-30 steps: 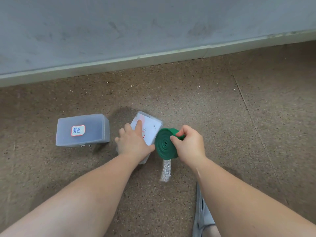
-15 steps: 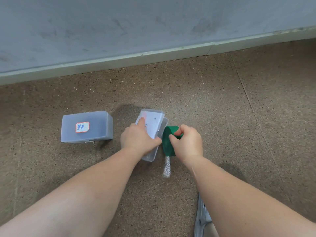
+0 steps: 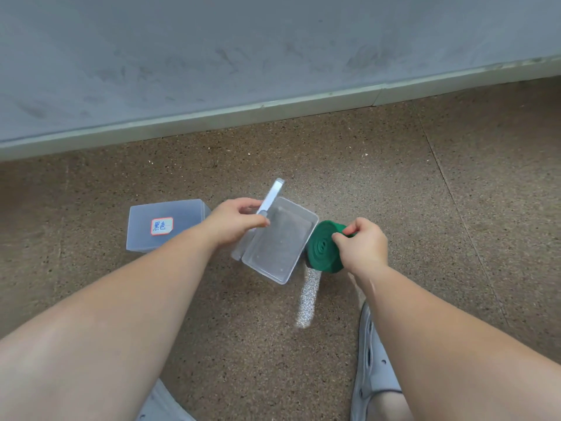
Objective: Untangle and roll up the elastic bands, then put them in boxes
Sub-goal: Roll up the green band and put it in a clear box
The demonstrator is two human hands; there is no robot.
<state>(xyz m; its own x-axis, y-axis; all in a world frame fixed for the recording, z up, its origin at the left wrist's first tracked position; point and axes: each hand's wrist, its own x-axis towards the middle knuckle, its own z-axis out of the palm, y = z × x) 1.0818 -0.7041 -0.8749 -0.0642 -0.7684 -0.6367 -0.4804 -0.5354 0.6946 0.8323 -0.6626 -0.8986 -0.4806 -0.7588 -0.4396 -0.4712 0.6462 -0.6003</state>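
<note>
A clear plastic box [image 3: 299, 262] stands open on the floor with nothing in it. Its hinged lid [image 3: 271, 196] is raised upright, and my left hand [image 3: 233, 223] grips the lid's lower edge. Just right of the box, my right hand [image 3: 362, 247] pinches a tightly rolled green elastic band [image 3: 321, 249] and holds it on edge, close to the box's right wall. A second clear box [image 3: 164, 224] with a red-bordered label lies closed to the left.
A grey wall with a pale skirting board [image 3: 273, 112] runs across the back. Grey perforated shoes [image 3: 368, 369] sit at the bottom of the view. A bright strip of light [image 3: 307, 299] falls on the speckled brown floor.
My left hand has swung the lid from closed to upright, so the box now stands open. The green roll has stayed beside the box in my right hand.
</note>
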